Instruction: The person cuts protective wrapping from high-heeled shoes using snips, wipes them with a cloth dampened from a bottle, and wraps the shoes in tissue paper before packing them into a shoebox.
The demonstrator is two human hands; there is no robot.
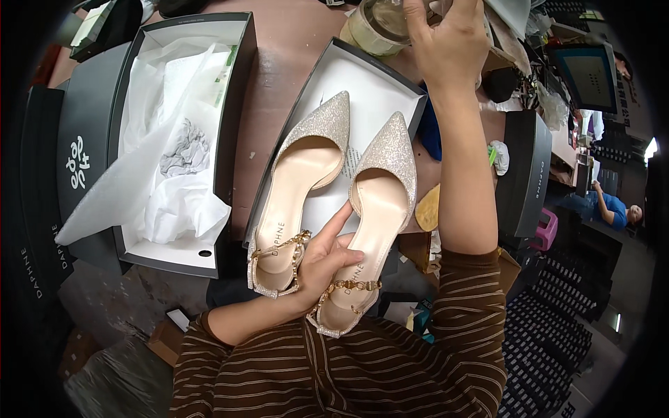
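My left hand point(327, 265) is closed on a glittery champagne pointed-toe shoe point(390, 150), its thumb on the pale insole and a finger at its inner side. A matching shoe point(317, 132) lies alongside to the left; whether that hand also supports it cannot be told. Both have gold chain straps at the heel end. Beneath them sits a shallow dark-edged box part point(334, 76), white inside. Up at the top edge my right hand point(453, 45) reaches away beside a round, translucent yellowish thing point(376, 31) like a tape roll. Its fingertips run out of view.
An open dark shoebox point(221, 139) with white tissue and crumpled grey paper stands left, near more dark boxes point(77, 160). Another dark box point(524, 174) is at right, beside a pink stool point(546, 230). A person in blue point(610, 207) is farther off among stacked boxes.
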